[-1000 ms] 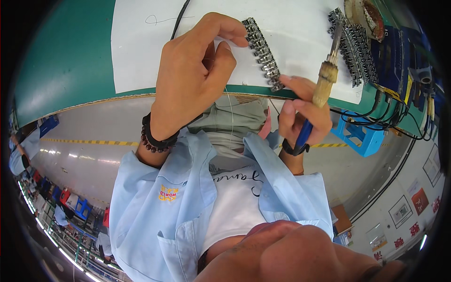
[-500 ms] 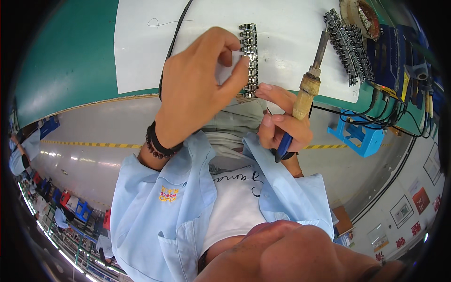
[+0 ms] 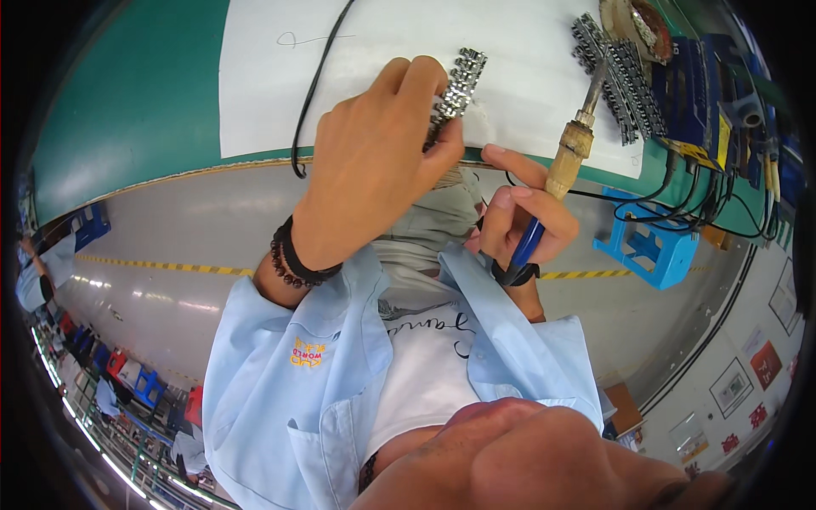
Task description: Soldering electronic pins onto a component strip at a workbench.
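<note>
A narrow strip of small shiny metal connectors (image 3: 463, 82) lies at a slant over the white sheet, near the table's front edge. My left hand (image 3: 370, 161) has its thumb and fingers closed on the strip's near part, which they partly cover. In my right hand (image 3: 540, 217) is a soldering iron (image 3: 571, 157) with a blue handle and tan collar, its tip pointing up and to the right. That tip appears over the dark rows of similar connectors (image 3: 619, 81) at the right; whether it touches them I cannot tell.
White paper (image 3: 272, 93) covers part of the green tabletop (image 3: 127, 110). A black cable (image 3: 316, 85) crosses it at left. Far right are a round dish (image 3: 642, 25), a dark blue soldering station (image 3: 693, 93) and bundled cables. A blue stool (image 3: 650, 246) stands below.
The strip has gone from upright to slanted, its far end swung right, with my left fingers now closed on it. My right hand moved slightly right with the soldering iron, which leans further right.
</note>
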`<state>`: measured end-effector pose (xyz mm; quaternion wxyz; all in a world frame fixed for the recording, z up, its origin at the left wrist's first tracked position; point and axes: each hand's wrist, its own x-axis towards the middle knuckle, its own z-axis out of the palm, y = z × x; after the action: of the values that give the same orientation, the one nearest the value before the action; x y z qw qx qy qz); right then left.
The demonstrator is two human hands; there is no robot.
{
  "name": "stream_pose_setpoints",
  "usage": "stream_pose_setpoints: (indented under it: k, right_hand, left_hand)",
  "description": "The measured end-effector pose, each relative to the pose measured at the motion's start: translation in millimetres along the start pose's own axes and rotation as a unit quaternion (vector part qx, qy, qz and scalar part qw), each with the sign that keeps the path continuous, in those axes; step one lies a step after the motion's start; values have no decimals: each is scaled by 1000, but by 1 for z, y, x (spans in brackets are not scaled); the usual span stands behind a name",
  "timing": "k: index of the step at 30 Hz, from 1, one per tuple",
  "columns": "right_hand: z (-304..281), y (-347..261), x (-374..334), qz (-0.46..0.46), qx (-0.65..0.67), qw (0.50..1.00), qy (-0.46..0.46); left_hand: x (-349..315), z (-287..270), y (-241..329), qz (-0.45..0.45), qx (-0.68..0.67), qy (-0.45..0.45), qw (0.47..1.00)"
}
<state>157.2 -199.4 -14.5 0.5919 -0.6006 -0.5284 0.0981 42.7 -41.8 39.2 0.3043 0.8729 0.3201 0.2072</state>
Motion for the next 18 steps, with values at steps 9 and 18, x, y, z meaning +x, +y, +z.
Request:
stream_pose_setpoints:
  k: [9, 18]
  right_hand:
    - [-12, 8, 4, -19, -42, 998, 48]
    - [-12, 9, 10, -23, -54, 997, 55]
  left_hand:
    - [5, -5, -3, -37, -22, -41, 998]
    - [1, -2, 2, -48, 14, -32, 998]
